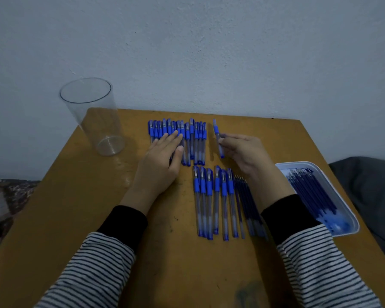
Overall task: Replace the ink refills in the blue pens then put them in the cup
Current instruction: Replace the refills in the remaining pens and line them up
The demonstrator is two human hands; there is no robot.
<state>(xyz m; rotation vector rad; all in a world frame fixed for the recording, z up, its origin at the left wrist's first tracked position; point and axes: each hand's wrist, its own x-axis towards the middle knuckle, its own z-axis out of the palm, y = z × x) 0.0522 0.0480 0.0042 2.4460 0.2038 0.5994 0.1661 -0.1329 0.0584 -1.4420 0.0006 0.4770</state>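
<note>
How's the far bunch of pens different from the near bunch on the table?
The far bunch holds more pens than the near bunch. The left hand rests flat on the far bunch; no hand touches the near bunch. Loose refills lie beside the near bunch, none beside the far. Both lie side by side, blue ends toward the wall.

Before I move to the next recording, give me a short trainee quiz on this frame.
1. True or false: the clear cup already holds pens.
2. The right hand pinches: A) a single pen, B) a bare refill, C) nothing.
3. Fill in: the left hand lies flat on the far row of ____.
Key: 1 false; 2 A; 3 pens.
</note>
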